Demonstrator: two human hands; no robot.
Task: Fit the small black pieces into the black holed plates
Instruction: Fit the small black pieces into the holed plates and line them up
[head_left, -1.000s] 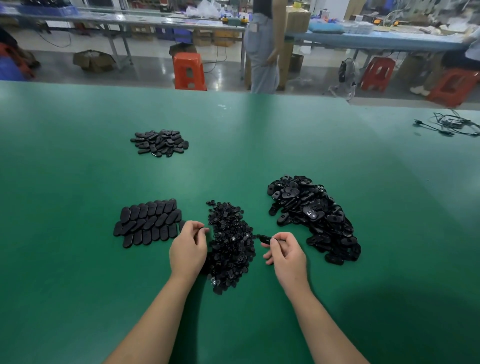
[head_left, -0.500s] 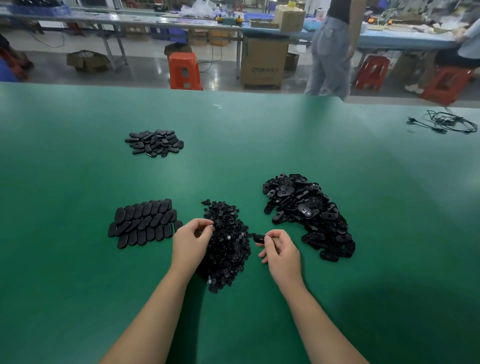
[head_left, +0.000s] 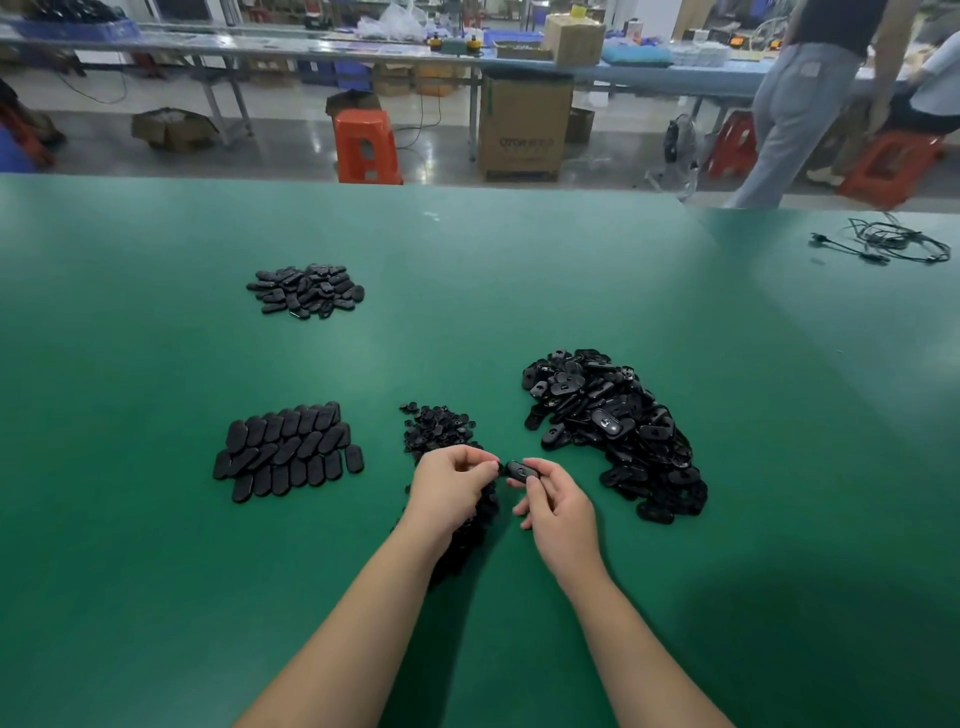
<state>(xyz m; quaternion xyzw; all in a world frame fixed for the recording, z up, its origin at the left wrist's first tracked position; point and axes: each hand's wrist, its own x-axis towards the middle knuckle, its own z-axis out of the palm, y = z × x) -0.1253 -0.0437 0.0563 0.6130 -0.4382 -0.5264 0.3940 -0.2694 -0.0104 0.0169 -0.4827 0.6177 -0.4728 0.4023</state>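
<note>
Table: we worked on a green table (head_left: 519, 291).
Right hand (head_left: 558, 506): we pinched one holed plate (head_left: 521, 471), lying sideways.
Left hand (head_left: 451, 486): we pinched a small piece (head_left: 501, 467), touching the plate's left end.
Heap (head_left: 441, 431): more small pieces sat under our hands.

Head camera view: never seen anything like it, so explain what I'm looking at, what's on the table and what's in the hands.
There is no machine here. A camera worn on a person's head looks forward and down at their own bare arms over a green table. The right hand pinches a black holed plate. The left hand has its fingertips closed right beside that plate, probably on a small black piece, too tiny to make out. Under the left hand lies a pile of small pieces. To the right is a big heap of loose plates. To the left are neat rows of plates, with a smaller pile farther back.
</note>
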